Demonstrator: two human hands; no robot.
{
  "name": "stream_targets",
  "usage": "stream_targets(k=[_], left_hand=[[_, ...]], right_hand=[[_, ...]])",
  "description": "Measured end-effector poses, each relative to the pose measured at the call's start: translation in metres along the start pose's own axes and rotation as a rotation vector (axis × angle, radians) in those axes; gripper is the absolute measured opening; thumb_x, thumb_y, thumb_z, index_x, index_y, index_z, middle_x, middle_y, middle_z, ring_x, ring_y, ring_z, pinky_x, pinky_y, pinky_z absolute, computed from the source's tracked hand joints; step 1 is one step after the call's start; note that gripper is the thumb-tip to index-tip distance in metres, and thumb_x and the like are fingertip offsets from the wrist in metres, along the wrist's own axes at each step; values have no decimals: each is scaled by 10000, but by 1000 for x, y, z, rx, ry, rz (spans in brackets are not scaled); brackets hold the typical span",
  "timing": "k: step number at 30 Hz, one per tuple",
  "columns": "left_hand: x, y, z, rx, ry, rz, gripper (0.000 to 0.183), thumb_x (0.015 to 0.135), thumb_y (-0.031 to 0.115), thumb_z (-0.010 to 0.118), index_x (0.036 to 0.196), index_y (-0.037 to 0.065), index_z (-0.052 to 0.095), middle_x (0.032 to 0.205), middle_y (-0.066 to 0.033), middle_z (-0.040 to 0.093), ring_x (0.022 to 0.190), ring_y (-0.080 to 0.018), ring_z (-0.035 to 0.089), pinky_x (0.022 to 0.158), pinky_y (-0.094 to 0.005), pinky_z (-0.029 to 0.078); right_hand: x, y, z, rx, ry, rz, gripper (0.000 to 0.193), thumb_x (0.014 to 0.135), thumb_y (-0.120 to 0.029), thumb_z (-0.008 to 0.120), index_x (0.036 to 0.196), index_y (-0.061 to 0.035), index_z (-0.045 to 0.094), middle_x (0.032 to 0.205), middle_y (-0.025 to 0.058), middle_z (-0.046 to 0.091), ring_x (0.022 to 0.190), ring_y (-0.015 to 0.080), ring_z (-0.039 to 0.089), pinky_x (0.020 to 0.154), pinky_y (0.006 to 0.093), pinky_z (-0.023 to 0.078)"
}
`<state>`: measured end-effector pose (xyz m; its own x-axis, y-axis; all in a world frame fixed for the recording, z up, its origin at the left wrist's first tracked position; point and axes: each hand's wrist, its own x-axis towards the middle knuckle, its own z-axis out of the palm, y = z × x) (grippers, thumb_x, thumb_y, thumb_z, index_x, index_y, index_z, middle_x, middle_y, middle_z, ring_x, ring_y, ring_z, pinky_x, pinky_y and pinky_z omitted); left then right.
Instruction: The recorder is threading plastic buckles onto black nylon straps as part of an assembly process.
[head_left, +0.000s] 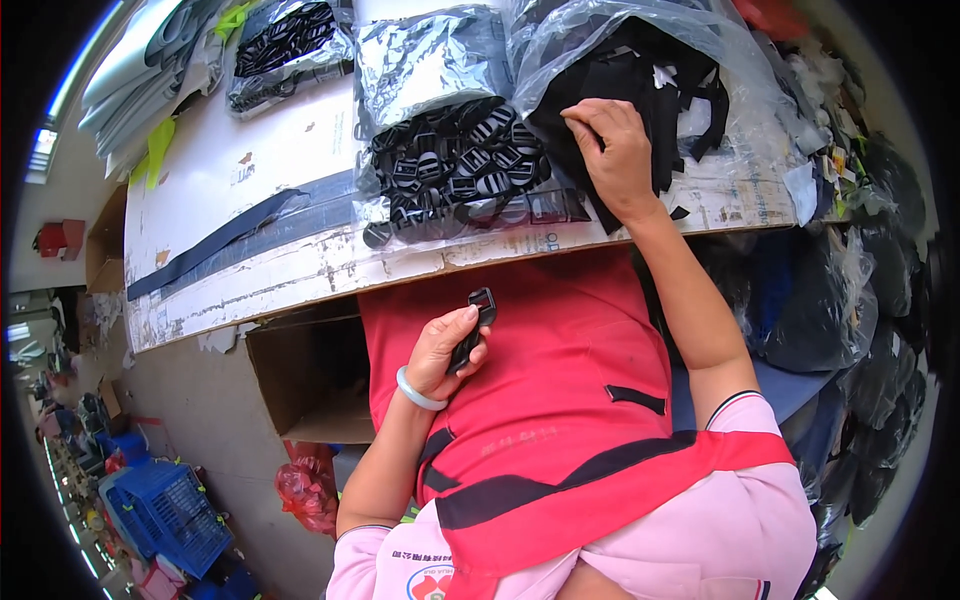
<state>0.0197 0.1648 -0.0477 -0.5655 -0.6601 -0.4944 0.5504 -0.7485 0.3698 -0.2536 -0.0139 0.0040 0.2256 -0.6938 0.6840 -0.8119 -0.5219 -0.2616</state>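
Note:
My left hand (447,347) is closed around a black plastic buckle (483,304) in front of the red apron (530,400). The buckle's looped end sticks up past the thumb. Over the table, my right hand (612,150) is bent, thumb and fingertips drawn together, above a heap of black fabric straps (650,95) in an open clear plastic bag (690,30). What those fingertips hold, if anything, I cannot make out. To the left of that hand, many black buckles (455,165) lie in another clear bag.
One dark strap (215,245) lies slantwise across the worn white tabletop (290,150). Further back sit another bag of black parts (290,45) and folded grey sheets (150,70). A cardboard box (305,375) stands under the table; blue crates (170,505) are at lower left.

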Motion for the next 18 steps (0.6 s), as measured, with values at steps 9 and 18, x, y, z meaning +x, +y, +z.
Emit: stream_targets(k=[9, 18], left_hand=[[7, 7, 13, 293, 223, 254, 200, 926, 178, 672, 1008, -4, 677, 775, -46, 656, 551, -80, 548, 481, -205, 403], [3, 7, 24, 509, 348, 499, 138, 906, 110, 683, 983, -4, 699, 732, -1, 637, 543, -34, 520, 469, -187, 377]], right_hand=[[-2, 8, 10, -25, -65, 61, 166, 811, -152, 713, 969, -102, 719, 919, 22, 670, 936, 234, 599, 859, 365, 448], [-44, -135, -43, 983, -636, 582, 115, 938, -82, 627, 1021, -5, 653, 794, 19, 633, 664, 71, 577, 599, 208, 464]])
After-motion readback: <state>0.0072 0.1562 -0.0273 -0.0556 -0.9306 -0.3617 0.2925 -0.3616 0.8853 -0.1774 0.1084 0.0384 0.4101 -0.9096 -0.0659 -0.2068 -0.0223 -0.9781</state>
